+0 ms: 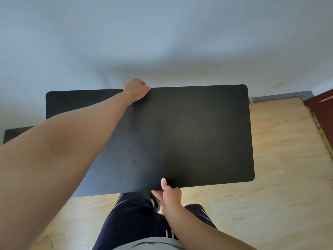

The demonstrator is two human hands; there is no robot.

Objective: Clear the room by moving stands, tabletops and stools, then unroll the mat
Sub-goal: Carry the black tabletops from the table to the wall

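Note:
A black rectangular tabletop [189, 134] with rounded corners fills the middle of the view, held off the wooden floor in front of me. My left hand [137, 89] is curled over its far edge, fingers hidden behind the board. My right hand [168, 193] grips the near edge, thumb on top and fingers underneath. Behind it, at the left, a second black tabletop [72, 101] leans against the white wall, and a corner of another dark board [16, 134] shows lower left. No stand, stool or mat is in view.
A white wall [162, 42] rises just beyond the boards. Light wooden floor [279, 159] spreads to the right and below. A dark red door or panel [322, 112] stands at the right edge. My legs in dark trousers [133, 221] are below the board.

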